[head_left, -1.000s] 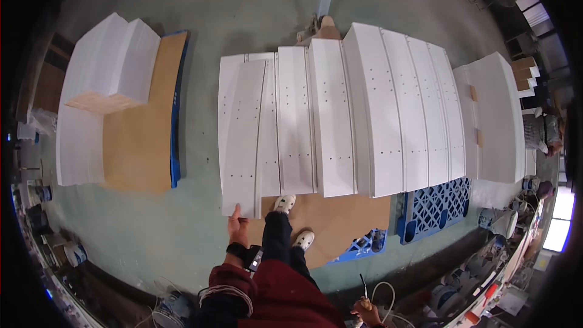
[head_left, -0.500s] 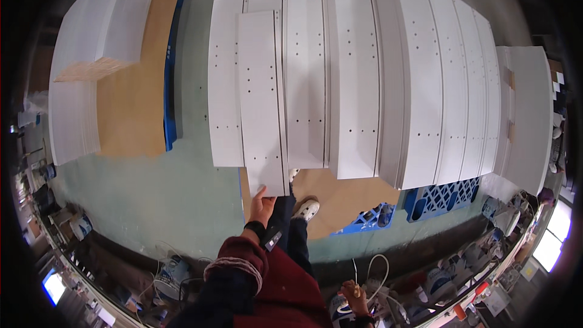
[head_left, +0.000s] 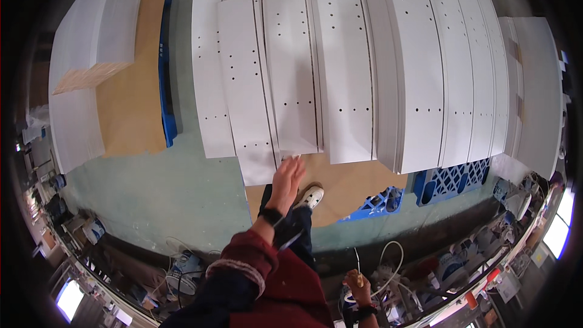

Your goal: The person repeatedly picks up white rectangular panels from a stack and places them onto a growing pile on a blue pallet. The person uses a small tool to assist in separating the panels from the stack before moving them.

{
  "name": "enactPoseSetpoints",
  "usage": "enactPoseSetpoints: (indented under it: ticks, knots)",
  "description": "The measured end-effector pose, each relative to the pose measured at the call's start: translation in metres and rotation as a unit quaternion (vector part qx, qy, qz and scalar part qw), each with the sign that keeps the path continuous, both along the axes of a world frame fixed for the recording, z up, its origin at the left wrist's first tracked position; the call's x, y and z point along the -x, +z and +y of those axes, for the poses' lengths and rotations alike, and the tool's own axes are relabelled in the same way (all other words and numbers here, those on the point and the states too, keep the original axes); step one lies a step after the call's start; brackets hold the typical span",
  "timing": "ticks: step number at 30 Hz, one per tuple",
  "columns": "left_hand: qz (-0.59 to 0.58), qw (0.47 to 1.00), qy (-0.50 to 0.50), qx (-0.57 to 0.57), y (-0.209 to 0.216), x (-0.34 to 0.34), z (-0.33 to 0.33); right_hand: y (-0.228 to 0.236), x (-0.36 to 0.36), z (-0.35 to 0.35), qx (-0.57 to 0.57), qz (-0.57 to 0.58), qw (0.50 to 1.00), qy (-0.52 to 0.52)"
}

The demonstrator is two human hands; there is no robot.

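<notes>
— Panel (head_left: 246, 85): long, white and flat, with small drilled holes in rows near both ends and at mid-length. It lies on top of a row of like panels, its near end sticking out past the others over the front edge of the brown board (head_left: 340, 185) beneath.

— And the hands?

— The left hand (head_left: 286, 177) reaches forward, fingers stretched and loosely spread, their tips at the near right corner of that panel. It touches the edge; whether it grips is not clear. The right hand (head_left: 358, 284) hangs low beside the body, curled round a thin rod with a white cable looping from it.

— What lies around?

— More white panels (head_left: 388, 67) stacked side by side to the right, the stacks rising higher toward that side, on blue pallets (head_left: 452, 179). On the left a second brown board (head_left: 130, 97) on a blue pallet carries two piles of white sheets (head_left: 91, 42). A white shoe (head_left: 310, 196) stands on the first board's front edge.

— Anything in the way?

— Neighbouring panels press close on both long sides.
</notes>
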State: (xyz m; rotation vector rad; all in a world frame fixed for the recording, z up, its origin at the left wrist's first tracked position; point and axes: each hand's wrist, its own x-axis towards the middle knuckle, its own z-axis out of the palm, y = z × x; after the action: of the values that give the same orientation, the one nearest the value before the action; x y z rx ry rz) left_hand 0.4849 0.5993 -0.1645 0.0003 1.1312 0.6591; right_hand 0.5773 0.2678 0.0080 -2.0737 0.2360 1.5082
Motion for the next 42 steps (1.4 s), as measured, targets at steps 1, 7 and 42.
enactPoseSetpoints:
  ticks: [1, 7, 42]
  knots:
    - [0.030, 0.999, 0.031, 0.001, -0.018, -0.004, 0.009, 0.000, 0.000, 0.000, -0.006, 0.002, 1.000, -0.004]
    - [0.108, 0.965, 0.177, 0.163, -0.023, -0.041, 0.035, -0.008, 0.005, -0.011, -0.026, 0.015, 0.999, -0.041]
    - [0.525, 0.749, -0.335, -0.227, -0.006, -0.060, 0.112, -0.020, -0.010, 0.025, -0.029, -0.002, 0.997, -0.065]
